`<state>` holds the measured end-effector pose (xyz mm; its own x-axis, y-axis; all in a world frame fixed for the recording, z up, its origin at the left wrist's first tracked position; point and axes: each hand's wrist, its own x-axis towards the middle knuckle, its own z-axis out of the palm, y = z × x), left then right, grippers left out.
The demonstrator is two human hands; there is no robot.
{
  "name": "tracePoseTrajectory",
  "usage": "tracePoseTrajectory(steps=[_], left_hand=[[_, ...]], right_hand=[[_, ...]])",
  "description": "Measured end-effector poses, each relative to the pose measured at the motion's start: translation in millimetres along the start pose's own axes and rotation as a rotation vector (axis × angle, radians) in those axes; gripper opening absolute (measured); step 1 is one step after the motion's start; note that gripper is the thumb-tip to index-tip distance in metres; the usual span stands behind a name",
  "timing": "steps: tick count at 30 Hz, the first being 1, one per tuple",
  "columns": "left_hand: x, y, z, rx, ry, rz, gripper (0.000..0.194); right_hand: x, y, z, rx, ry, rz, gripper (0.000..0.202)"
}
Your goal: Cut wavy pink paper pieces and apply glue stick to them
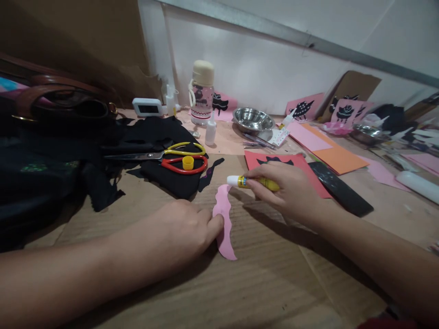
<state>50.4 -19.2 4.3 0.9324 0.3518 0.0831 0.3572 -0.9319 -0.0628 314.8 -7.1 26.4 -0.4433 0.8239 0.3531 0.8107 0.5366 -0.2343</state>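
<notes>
A wavy-edged pink paper cutout (224,233) lies on the brown cardboard (267,283) in front of me. My left hand (192,224) is closed at its left edge, the thumb pressing on its middle and the other fingers curled. In my right hand (284,187) is a yellow glue stick (242,182), held sideways between thumb and fingers. Its white end touches or hovers just over the cutout's top; I cannot tell which. The yellow cap (188,162) sits by the handles of the scissors (185,157), which rest on black fabric (164,180).
Behind stand a bottle (202,93), a small squeeze bottle (210,132) and a metal bowl (254,119). Red paper (322,187) with a black cutout lies beyond my right hand, beside a black flat block (339,187) and orange paper (343,157). A dark bag (37,183) fills the left side.
</notes>
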Motion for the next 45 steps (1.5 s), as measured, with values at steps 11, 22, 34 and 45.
tracePoseTrajectory(steps=[11, 22, 34, 45], left_hand=[[0.7, 1.2, -3.5, -0.019, -0.051, -0.018, 0.024], [1.2, 1.5, -4.2, -0.032, -0.064, -0.034, 0.026], [0.1, 0.5, -1.4, -0.024, -0.014, -0.005, 0.026], [2.9, -0.9, -2.1, -0.043, -0.014, 0.018, 0.023]], right_hand=[[1.1, -0.9, 0.6, -0.082, -0.075, -0.009, 0.031], [-1.9, -2.3, -0.6, 0.078, -0.173, -0.08, 0.024], [-3.0, -4.1, -3.5, 0.212, -0.162, 0.01, 0.017], [-2.4, -0.7, -7.8, 0.337, -0.249, 0.013, 0.019]])
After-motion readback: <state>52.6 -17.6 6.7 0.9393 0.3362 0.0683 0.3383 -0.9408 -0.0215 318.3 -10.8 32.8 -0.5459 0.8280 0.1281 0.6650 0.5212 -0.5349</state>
